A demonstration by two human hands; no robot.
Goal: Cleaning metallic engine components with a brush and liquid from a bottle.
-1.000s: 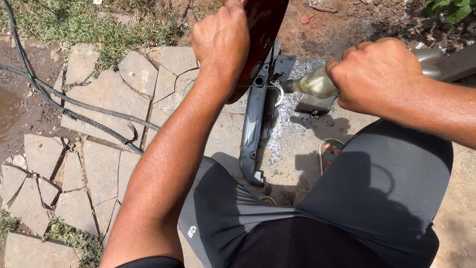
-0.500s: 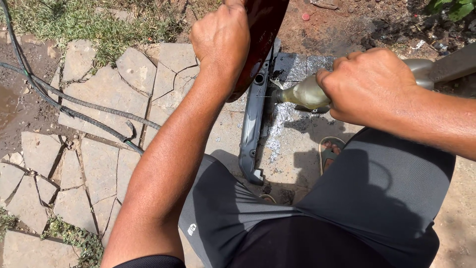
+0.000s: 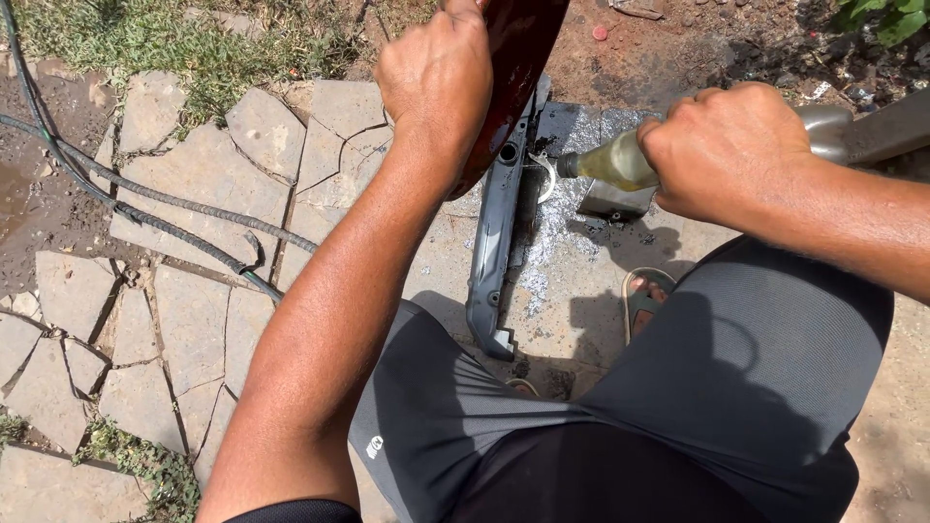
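The right hand [image 3: 731, 155] grips the clear bottle [image 3: 612, 163] lying near-horizontal, neck pointing left toward the grey bracket [image 3: 496, 223], while the left hand [image 3: 436, 77] clasps the dark red panel [image 3: 518, 48].

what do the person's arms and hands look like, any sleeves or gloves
Both hands are bare, with no gloves, rings or watch in view. The left hand and right hand lead to bare forearms. A black sleeve edge shows at the left upper arm; the right arm's sleeve is out of frame.
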